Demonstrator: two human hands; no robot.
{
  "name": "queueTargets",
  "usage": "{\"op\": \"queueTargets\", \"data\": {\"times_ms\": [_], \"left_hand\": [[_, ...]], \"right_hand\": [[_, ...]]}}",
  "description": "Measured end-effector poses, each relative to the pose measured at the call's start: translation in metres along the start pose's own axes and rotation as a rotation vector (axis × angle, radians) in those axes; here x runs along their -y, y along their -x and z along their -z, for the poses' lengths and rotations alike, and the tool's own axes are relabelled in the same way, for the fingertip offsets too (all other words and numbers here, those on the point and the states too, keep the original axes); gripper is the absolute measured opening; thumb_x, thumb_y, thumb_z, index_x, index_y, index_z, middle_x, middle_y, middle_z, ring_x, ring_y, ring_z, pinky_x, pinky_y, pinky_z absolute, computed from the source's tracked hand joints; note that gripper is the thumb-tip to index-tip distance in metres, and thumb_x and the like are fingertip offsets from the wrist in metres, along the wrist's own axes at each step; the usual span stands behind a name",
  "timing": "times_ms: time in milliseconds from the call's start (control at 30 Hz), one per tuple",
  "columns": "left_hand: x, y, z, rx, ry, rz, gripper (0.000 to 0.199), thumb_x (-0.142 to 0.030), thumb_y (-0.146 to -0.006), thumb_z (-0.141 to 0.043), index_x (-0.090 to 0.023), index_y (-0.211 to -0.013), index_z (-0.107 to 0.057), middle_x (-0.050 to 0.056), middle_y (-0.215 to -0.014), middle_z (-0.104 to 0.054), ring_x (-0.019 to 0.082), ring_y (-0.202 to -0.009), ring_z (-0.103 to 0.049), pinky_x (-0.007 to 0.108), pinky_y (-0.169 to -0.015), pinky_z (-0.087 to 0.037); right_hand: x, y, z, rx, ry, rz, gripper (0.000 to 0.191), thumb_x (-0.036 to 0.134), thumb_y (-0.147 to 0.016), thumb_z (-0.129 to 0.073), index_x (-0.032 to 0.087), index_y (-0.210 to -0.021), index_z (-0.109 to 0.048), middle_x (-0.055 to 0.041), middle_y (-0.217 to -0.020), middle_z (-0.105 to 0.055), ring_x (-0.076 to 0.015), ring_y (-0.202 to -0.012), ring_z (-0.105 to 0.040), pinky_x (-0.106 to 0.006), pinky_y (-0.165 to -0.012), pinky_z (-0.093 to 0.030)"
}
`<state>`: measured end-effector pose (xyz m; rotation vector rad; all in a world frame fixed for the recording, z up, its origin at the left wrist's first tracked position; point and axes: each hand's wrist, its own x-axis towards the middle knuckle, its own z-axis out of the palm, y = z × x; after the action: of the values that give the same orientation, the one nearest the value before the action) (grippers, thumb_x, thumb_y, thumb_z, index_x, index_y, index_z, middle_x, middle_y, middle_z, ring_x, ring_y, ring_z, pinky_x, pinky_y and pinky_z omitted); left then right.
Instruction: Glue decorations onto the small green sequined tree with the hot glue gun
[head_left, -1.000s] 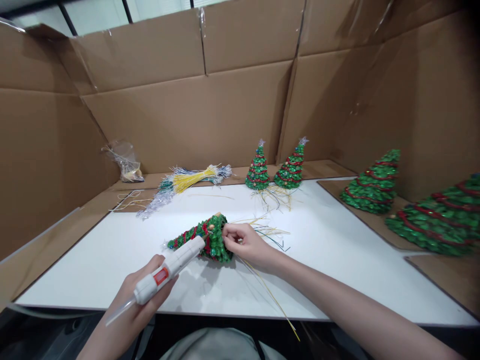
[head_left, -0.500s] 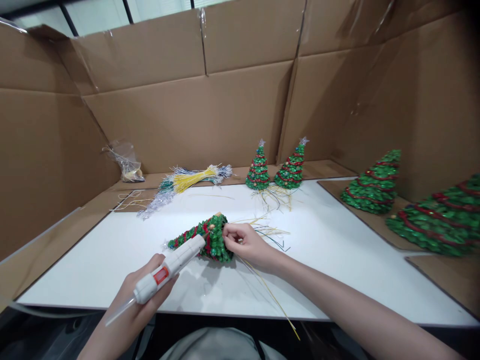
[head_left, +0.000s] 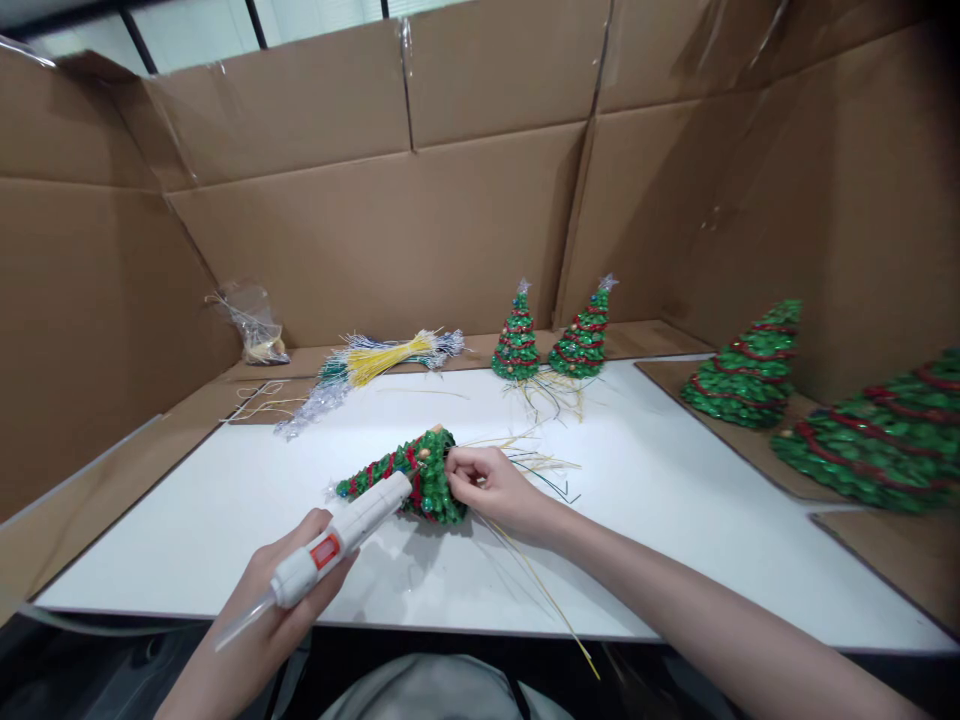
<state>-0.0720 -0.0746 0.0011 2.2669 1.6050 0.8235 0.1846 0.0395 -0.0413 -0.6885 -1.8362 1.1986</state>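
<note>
The left hand, low in the frame left of centre, is closed around the grip of a white glue gun. The gun slants up and to the right, and its nozzle end meets the side of a small green tree lying on its side near the middle of the frame. A clear glue stick juts from the back of the gun toward the lower left.

The right hand, just right of centre, is curled at the wide base of that tree, its fingertips pinched together against the base. What they pinch is too small to tell. The tree's tip points left, and red bands and small beads wrap its green body. Thin yellow and dark strands fan out on the white table just beyond the right hand, and one long yellow strand runs under the wrist toward the lower edge.

Further up, at centre, two small finished trees stand upright with silver tops, close beside each other, loose strands spread at their feet. To their left lies a bundle of yellow and silver strands, and further left a crumpled clear bag sits by the cardboard wall. At the right edge, two larger green trees stand on cardboard sheets, well apart from the hands.
</note>
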Motion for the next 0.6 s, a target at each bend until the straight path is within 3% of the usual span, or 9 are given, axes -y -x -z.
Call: {"op": "queueTargets", "data": {"times_ms": [367,600], "left_hand": [[-0.010,-0.004,0.005,0.005,-0.001,-0.050,0.013,-0.032,-0.087,-0.049,-0.026,-0.077,-0.045,-0.006,-0.066,-0.058,0.012,-0.055,-0.056,0.016,-0.053,-0.048],[0.003,-0.001,-0.003,0.006,0.002,-0.018,0.009,-0.030,-0.089,-0.051,-0.025,-0.082,-0.047,-0.006,-0.070,-0.060,0.011,-0.059,-0.058,0.015,-0.057,-0.049]], "right_hand": [[-0.001,-0.001,0.000,0.003,0.003,0.003,0.014,0.021,-0.081,-0.052,0.018,-0.067,-0.050,0.0073,-0.052,-0.036,-0.0090,-0.051,-0.031,-0.023,-0.050,-0.026],[-0.001,-0.001,-0.001,-0.003,0.001,0.003,0.014,0.022,-0.081,-0.052,0.018,-0.067,-0.050,0.0075,-0.051,-0.036,-0.0089,-0.050,-0.031,-0.023,-0.050,-0.026]]}}
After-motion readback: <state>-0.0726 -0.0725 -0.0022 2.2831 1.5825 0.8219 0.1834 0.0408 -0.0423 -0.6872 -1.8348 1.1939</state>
